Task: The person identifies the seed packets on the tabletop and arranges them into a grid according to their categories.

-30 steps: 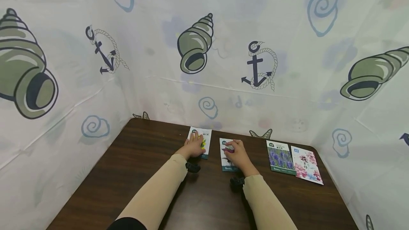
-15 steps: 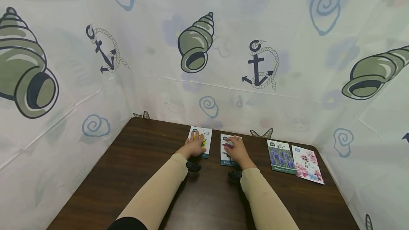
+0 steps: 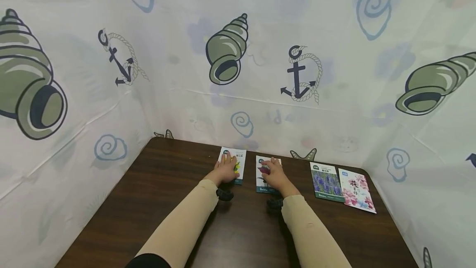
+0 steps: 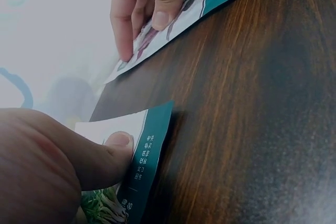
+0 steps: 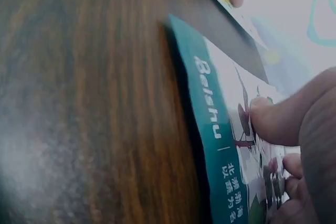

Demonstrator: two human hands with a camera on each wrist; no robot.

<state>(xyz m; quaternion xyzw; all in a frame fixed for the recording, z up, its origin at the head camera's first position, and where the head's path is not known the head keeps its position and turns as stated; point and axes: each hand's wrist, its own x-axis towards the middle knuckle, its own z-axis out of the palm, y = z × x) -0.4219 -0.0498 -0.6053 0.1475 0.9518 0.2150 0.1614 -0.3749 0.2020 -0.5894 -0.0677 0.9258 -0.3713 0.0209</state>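
Observation:
Two flat paper seed packets lie at the far side of the brown table. My left hand (image 3: 224, 171) rests spread over the left packet (image 3: 241, 157), white with a yellow-green picture and a teal bottom band; in the left wrist view its thumb lies on that packet (image 4: 149, 156). To the right, my right hand (image 3: 277, 175) touches a second packet (image 3: 260, 182), marked "Beishu" and bearing a dark reddish plant picture. Its thumb and fingertips press on the printed face, as the left wrist view also shows. The right wrist view has this packet (image 5: 205, 103) close up.
A packet with purple flowers (image 3: 327, 183) and one with pink blossoms (image 3: 357, 191) lie at the right, their edges meeting. Beyond the table (image 3: 167, 177) hangs a patterned cloth wall (image 3: 178, 111), close behind the far edge and along both sides.
My right hand has slid the dark-plant packet slightly away from me, level with the left one, mostly in the first half second. The left hand stays on its packet.

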